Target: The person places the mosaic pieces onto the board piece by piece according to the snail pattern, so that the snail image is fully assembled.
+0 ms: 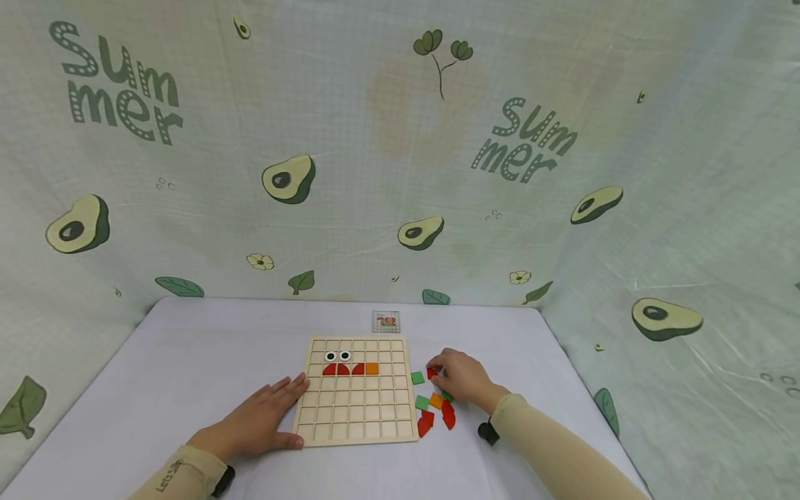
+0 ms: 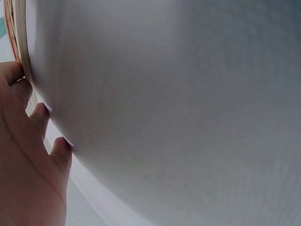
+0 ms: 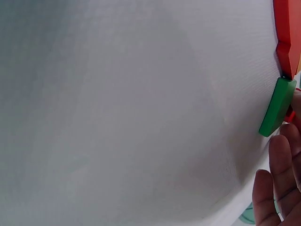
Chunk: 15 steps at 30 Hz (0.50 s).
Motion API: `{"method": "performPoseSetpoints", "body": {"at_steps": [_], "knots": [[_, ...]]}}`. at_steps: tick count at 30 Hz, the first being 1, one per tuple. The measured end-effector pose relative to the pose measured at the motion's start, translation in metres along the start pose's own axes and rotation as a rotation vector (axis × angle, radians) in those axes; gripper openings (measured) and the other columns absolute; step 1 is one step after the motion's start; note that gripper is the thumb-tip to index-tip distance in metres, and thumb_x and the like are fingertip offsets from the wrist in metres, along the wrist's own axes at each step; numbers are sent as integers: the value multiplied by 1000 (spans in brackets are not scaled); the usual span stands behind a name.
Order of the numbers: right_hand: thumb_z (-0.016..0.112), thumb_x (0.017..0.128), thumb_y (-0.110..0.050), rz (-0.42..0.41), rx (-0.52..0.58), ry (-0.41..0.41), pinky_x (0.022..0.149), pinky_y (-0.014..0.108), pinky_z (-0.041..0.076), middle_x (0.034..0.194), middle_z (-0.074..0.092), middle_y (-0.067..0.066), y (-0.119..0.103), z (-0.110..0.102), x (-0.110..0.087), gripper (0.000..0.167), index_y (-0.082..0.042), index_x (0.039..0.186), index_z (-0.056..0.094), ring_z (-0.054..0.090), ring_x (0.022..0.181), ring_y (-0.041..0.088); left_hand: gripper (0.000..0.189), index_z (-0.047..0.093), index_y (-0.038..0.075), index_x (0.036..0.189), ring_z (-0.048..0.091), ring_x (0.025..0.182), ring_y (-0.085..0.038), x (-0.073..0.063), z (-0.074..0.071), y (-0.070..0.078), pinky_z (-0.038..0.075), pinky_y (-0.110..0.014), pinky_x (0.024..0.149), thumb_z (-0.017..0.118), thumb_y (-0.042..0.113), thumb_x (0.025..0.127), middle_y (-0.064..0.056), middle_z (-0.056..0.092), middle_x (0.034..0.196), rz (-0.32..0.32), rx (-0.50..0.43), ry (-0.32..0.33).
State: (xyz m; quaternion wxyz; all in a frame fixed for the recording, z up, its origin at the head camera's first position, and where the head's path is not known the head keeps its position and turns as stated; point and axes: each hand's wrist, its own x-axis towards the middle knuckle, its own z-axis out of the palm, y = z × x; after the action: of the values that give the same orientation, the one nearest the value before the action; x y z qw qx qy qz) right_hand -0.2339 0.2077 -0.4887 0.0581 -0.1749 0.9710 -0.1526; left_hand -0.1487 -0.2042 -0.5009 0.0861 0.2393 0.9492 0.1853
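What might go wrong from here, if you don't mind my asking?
The right hand pinches a red piece close to a green piece, which it might knock aside. The left hand is at the left edge of the board; an accidental push there could shift the board and perhaps jostle the orange square on it.

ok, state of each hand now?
Left hand: open, fingers at the grid board's left edge.
Right hand: closed, pinching a red piece.
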Motion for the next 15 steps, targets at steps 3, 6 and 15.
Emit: {"method": "performPoseSetpoints", "body": {"at_steps": [3,6,15], "knots": [[78,88,-23,-7,-7,2,64,22,50,89,57,-8,0,0,0,24,-17,111,76,52,75,11,107,36,3,154,29,143,-41,0,-1,1,23,-63,114,73,66,75,-13,32,160,-3,-3,0],[78,88,-23,-20,-17,7,65,22,50,90,58,-8,0,0,0,24,-17,111,76,52,75,11,107,36,4,154,29,143,-41,0,-1,2,23,-62,114,73,66,75,-13,31,160,-10,-3,-6],[77,89,-23,-70,-66,43,67,21,52,94,60,-10,2,1,-2,23,-19,112,75,52,75,8,108,36,4,154,29,143,-41,0,-1,0,23,-63,114,72,68,74,-12,31,160,-9,-2,-7]]}}
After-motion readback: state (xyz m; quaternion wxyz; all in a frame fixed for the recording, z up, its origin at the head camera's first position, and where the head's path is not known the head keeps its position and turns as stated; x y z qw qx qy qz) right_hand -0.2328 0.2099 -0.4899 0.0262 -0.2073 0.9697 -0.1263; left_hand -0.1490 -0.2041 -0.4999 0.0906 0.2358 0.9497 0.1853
